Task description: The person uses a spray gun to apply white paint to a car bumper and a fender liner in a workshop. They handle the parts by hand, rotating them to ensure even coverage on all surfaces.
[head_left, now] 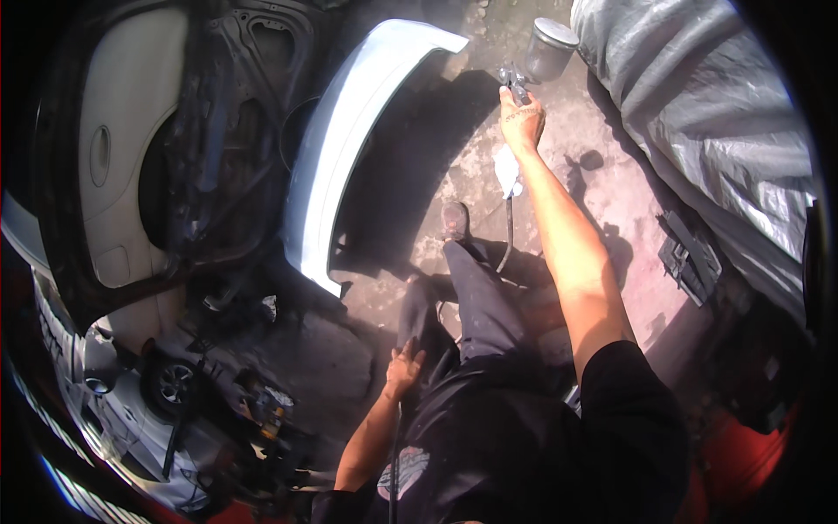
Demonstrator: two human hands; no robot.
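My right hand (524, 122), on an outstretched arm, is closed around a spray gun (515, 85). A grey metal cup (548, 57) with a round lid sits against the gun's far right side. Below the hand, a white cloth or paper (506, 170) is around the start of a dark hose (510, 223), which hangs toward my legs. Left of the gun, across a gap, stands a long curved white panel that looks like a car bumper (327, 166). My left hand (403, 368) is low by my thigh, fingers apart, with nothing visible in it. A thin dark cord (395, 454) runs below that wrist.
At the left is an open car door (131, 148) with a beige inner panel. A silver car (140, 419) and a wheel (172, 382) are at lower left. A silver tarp (698, 105) drapes along the right, with a dark slatted part (690, 258) on the floor beside it.
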